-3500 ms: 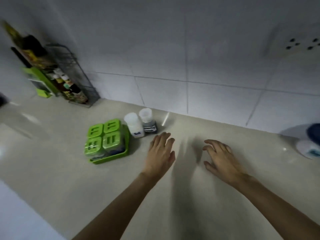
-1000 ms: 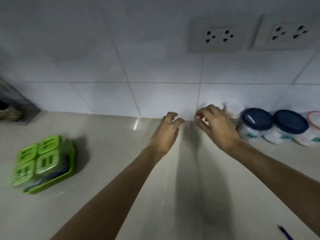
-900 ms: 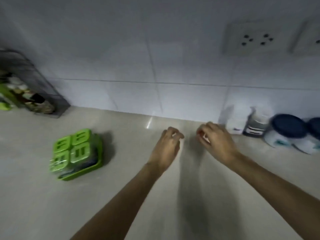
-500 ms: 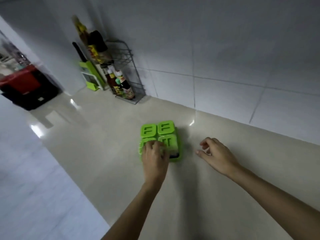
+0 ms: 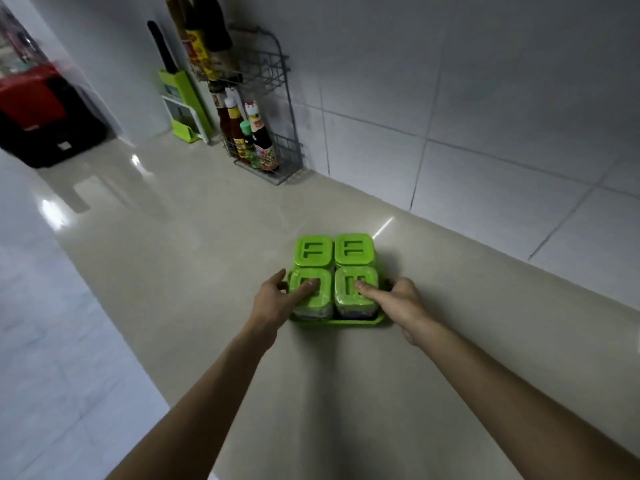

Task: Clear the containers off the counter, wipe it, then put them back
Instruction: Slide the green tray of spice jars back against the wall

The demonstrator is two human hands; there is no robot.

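- Both hands on the green tray (image 5: 337,322) of four lidded jars, mid-desk, a little out from the tiled wall.
- Left hand (image 5: 277,303) clasps the tray's left side, thumb pressed on the near-left lid (image 5: 309,285).
- Right hand (image 5: 398,301) grasps the right side, thumb on the near-right lid (image 5: 356,285).
- Tray sits flat on the desk (image 5: 173,237), not lifted yet by the look of it.
- No cloth in sight, so wiping looks undone; I'd say we're in the clearing stage.
- Bottle rack (image 5: 263,133) stands by the wall, far left, untouched.
- Left to do: move the tray off, wipe, return everything.
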